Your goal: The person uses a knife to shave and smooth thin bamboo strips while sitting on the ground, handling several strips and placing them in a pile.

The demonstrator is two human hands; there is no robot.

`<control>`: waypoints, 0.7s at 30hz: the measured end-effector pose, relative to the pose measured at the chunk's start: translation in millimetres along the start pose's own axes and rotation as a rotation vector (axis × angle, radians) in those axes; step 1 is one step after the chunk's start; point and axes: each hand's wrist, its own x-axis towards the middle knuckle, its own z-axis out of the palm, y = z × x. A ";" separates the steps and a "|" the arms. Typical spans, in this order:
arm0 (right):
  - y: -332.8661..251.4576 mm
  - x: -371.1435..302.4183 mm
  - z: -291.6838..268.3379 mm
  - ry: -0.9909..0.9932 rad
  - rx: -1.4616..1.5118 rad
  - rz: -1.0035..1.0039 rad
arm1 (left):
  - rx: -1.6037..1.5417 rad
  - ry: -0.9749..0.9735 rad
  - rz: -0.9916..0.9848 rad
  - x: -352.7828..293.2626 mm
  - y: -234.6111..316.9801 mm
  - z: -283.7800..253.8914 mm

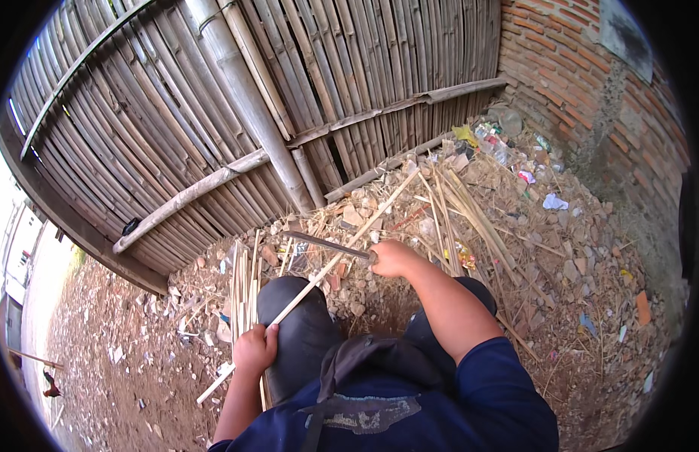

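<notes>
My left hand [255, 349] is closed around a long, pale bamboo strip [312, 283] beside my left knee. The strip slants up across that knee toward the fence, its far end over the rubble. In my right hand [392, 259] is the handle of a machete [328, 244], its dark blade pointing left and crossing the strip, apparently resting against it. Several thin bamboo strips [244, 290] lie left of my left leg. More split bamboo [470, 207] is spread on the ground ahead of my right knee.
A bamboo fence [206, 113] with a thick post [247, 98] stands in front, meeting a brick wall [560, 60] at the right. Rubble and litter [507, 151] gather in that corner. Stony ground [138, 361] surrounds me. At the far left is a dark red bird [51, 386], perhaps a chicken.
</notes>
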 end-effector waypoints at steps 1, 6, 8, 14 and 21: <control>-0.2 -1.1 3.2 -0.001 0.009 -0.009 | -0.006 0.003 0.002 -1.5 1.7 -1.3; -0.1 5.2 0.9 -0.057 0.056 0.000 | -0.005 -0.003 -0.006 0.6 -0.1 -0.9; -6.2 0.2 -7.8 -0.094 0.059 0.017 | -0.011 -0.010 -0.015 -1.1 -2.2 0.8; 13.9 9.6 -3.2 -0.054 0.037 0.060 | 0.018 -0.006 -0.021 2.1 4.7 -2.6; 6.5 0.8 -11.3 -0.015 0.060 0.052 | 0.039 -0.011 -0.039 1.3 0.5 0.8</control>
